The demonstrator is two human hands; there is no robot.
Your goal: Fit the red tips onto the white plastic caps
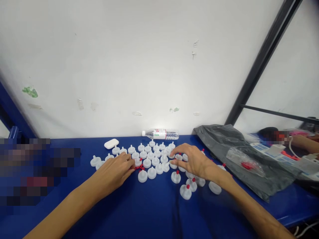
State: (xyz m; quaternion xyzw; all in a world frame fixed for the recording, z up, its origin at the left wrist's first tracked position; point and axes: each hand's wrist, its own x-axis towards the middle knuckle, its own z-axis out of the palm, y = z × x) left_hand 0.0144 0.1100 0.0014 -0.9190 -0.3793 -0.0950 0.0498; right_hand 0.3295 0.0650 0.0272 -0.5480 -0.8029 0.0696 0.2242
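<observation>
My left hand [119, 167] is closed, its fingertips pressed together against a small heap of red tip caps [139, 168]. Whatever lies between those fingers is hidden. Around it stand many translucent white nozzle lids [142, 176] with bare upright spouts. Over the right part of this group reaches my right hand [186, 159], thumb and index finger apart, close to white lids and holding nothing that I can see. Below and beside that hand sit lids with red caps on their spouts [185, 192]; some are partly covered by the hand and forearm.
A clear plastic bottle [161, 134] lies along the wall, with a white rounded case [111, 143] to its left. At the right, a dark grey plastic bag [251, 176] carries a clear bag of red pieces [246, 162]. Another person's arm [305, 143] shows at the far right.
</observation>
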